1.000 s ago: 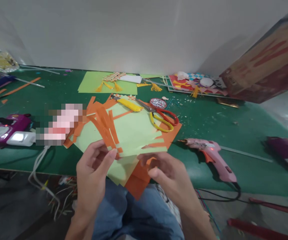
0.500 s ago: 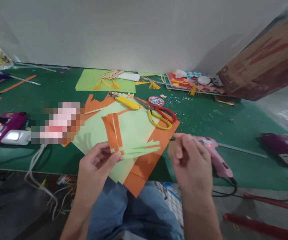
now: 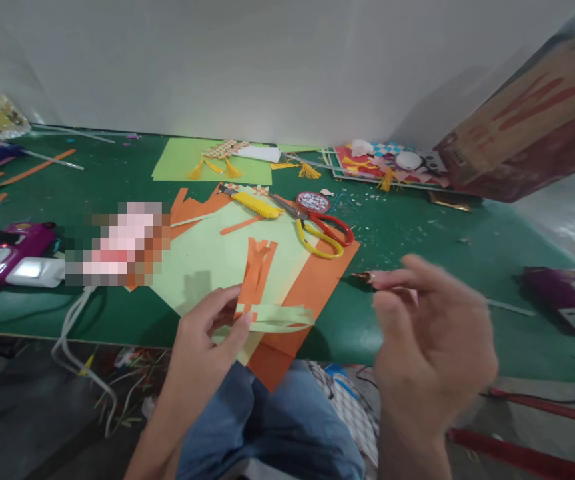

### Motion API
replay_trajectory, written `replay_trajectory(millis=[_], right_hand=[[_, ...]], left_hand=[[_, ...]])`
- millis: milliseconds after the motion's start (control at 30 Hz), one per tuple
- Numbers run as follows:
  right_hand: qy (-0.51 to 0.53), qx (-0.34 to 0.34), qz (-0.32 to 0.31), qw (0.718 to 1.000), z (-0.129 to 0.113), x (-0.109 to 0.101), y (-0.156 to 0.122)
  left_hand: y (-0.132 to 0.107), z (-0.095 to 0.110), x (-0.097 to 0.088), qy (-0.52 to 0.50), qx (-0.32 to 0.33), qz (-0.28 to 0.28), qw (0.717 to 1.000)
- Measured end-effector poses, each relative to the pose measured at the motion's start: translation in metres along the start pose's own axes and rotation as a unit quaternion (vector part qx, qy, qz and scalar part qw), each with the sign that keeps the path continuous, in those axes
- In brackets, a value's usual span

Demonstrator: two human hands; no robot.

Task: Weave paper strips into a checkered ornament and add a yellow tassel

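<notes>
My left hand [image 3: 220,333] pinches a small piece of woven paper strips [image 3: 254,277] between thumb and fingers. Its orange strips point up and away, while pale green strips [image 3: 282,317] stick out to the right. My right hand [image 3: 432,340], blurred by motion, is over the pink glue gun with thumb and forefinger apart. The hand hides most of that gun; its dark nozzle [image 3: 361,276] shows on the left and a glue stick [image 3: 510,307] on the right. Under the woven piece lie pale green paper [image 3: 192,247] and orange paper [image 3: 312,293].
Scissors [image 3: 320,237] with red and yellow handles and a yellow utility knife [image 3: 257,205] lie on the papers. A round tin [image 3: 313,202] is behind them. Purple power sockets [image 3: 32,247] stand at left, and another purple socket [image 3: 562,300] at right. A cardboard box [image 3: 527,120] leans at the back right.
My right hand has moved right over the glue gun, and its fingers have parted. My left hand has shifted slightly right and turned the woven paper strips.
</notes>
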State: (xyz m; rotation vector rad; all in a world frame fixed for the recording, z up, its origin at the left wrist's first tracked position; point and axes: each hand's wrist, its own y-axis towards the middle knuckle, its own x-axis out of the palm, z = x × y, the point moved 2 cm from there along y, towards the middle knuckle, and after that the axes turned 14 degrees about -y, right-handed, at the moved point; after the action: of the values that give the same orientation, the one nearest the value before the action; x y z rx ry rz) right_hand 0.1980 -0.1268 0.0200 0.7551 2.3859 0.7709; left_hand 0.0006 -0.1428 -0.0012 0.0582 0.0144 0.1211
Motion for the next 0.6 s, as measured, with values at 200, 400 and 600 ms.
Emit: replay_trajectory(millis=[200, 400, 600], right_hand=[[-0.139, -0.227, -0.123, 0.956, -0.036, 0.026, -0.016], [-0.122, -0.165, -0.154, 0.966, -0.030, 0.036, -0.021], [-0.117, -0.173, -0.154, 0.966, -0.028, 0.032, -0.018]], left_hand=[[-0.001, 0.008, 0.009, 0.041, 0.058, -0.018, 0.997], [-0.004, 0.010, 0.013, 0.070, 0.079, -0.053, 0.993], [-0.005, 0.015, 0.015, 0.091, 0.098, -0.080, 0.988]])
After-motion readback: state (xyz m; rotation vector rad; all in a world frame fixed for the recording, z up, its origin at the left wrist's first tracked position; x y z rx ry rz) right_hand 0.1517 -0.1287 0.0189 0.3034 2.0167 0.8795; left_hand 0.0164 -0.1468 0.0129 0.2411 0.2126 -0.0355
